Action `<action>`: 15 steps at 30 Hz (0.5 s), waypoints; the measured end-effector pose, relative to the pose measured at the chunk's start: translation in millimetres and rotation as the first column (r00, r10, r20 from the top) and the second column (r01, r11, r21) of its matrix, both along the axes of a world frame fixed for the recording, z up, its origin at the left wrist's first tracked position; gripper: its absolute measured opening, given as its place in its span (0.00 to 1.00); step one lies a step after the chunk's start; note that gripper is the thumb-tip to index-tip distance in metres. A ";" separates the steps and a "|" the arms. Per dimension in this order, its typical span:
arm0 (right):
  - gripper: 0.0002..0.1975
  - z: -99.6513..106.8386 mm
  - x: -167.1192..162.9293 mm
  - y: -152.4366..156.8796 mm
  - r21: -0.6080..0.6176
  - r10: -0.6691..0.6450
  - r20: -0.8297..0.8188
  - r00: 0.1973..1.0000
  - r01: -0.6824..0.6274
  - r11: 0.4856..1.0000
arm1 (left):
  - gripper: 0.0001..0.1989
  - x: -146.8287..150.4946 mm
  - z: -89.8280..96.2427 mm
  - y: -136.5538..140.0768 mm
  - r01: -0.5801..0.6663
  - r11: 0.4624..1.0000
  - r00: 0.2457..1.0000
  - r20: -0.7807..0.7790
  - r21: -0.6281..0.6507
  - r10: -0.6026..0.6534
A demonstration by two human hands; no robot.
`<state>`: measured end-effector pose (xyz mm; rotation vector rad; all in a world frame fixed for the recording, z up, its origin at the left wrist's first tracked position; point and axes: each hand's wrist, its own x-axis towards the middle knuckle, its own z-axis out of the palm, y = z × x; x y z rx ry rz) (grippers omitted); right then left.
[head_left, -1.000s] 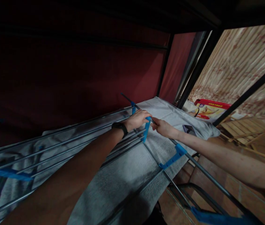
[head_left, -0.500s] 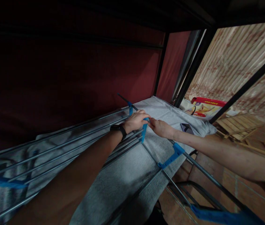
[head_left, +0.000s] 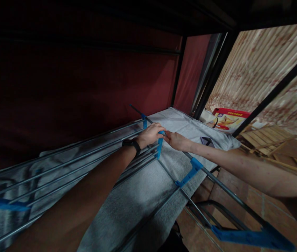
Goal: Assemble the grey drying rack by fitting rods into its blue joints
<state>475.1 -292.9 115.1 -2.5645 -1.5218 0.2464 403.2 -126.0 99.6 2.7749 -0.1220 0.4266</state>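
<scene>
A metal clothes drying rack with blue plastic joints lies across a grey cloth. My left hand, with a black watch at its wrist, is closed on the rack at an upper blue joint. Right beside it, my right hand is wrapped around the tube just past that joint. The two hands almost touch, and their fingers hide part of the joint. Another blue bracket links two tubes nearer to me, below my right forearm.
A phone lies on the cloth beyond my right forearm. Dark red panels and a black frame post stand behind. To the right are a red and yellow box, wooden slats and a corrugated sheet.
Both hands keep their hold on the rack at the same joint. The view has shifted slightly, so most things sit a little further left.
</scene>
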 end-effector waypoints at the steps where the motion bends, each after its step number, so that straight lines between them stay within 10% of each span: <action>1: 0.23 -0.4 0.7 0.1 0.013 0.000 -0.019 1.000 0.001 1.000 | 0.13 0.4 -0.4 -0.4 -0.004 1.000 1.000 0.001 -0.004 0.004; 10: 0.15 -5.5 6.1 3.9 0.147 -0.034 -0.242 0.970 0.072 0.986 | 0.16 2.3 0.7 -2.1 -0.037 0.999 0.999 -0.015 -0.013 0.037; 15: 0.23 -3.2 12.4 -6.9 0.086 -0.068 -0.656 0.751 0.164 0.983 | 0.15 0.2 3.5 -4.0 -0.048 0.999 0.998 -0.034 -0.012 0.048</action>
